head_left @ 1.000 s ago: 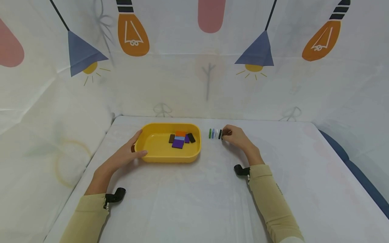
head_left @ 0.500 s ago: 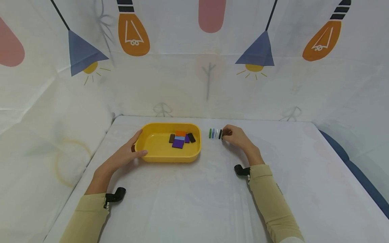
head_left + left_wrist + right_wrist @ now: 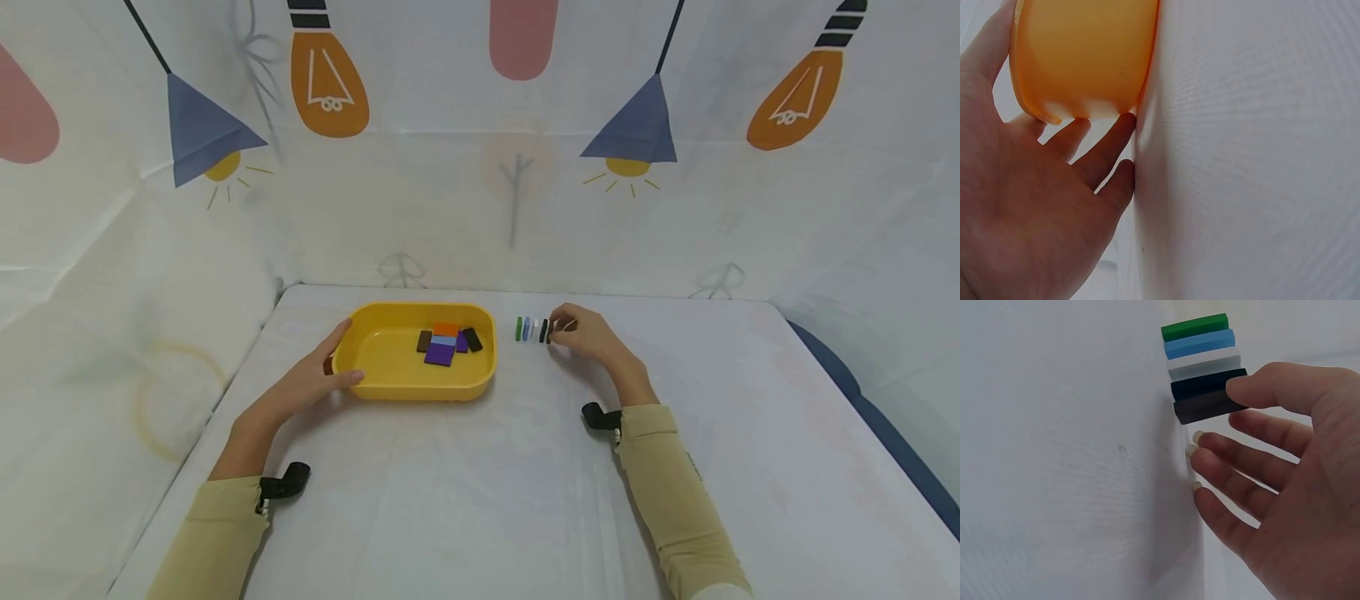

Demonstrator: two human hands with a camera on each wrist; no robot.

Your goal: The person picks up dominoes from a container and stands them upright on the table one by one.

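Note:
My left hand (image 3: 303,382) grips the left end of a yellow tray (image 3: 416,393), its thumb over the near rim. In the left wrist view the fingers (image 3: 1105,150) touch the tray's end wall. To the tray's right, several dominoes stand upright in a row: green (image 3: 1195,327), light blue (image 3: 1200,344), white (image 3: 1205,362), black (image 3: 1200,386) and dark brown (image 3: 1207,409). At the row's right end my right hand (image 3: 592,337) pinches the dark brown domino between thumb and index finger. Its other fingers (image 3: 1241,465) are spread apart.
Inside the tray lie several flat dominoes, including an orange one (image 3: 446,330), a purple one (image 3: 438,356) and a brown one (image 3: 424,342). The table (image 3: 450,500) has a white cover. A printed cloth (image 3: 450,208) hangs behind its far edge.
My right hand has shifted slightly right, and the gap between its thumb and index finger shows more. The left hand and the tray stay where they were.

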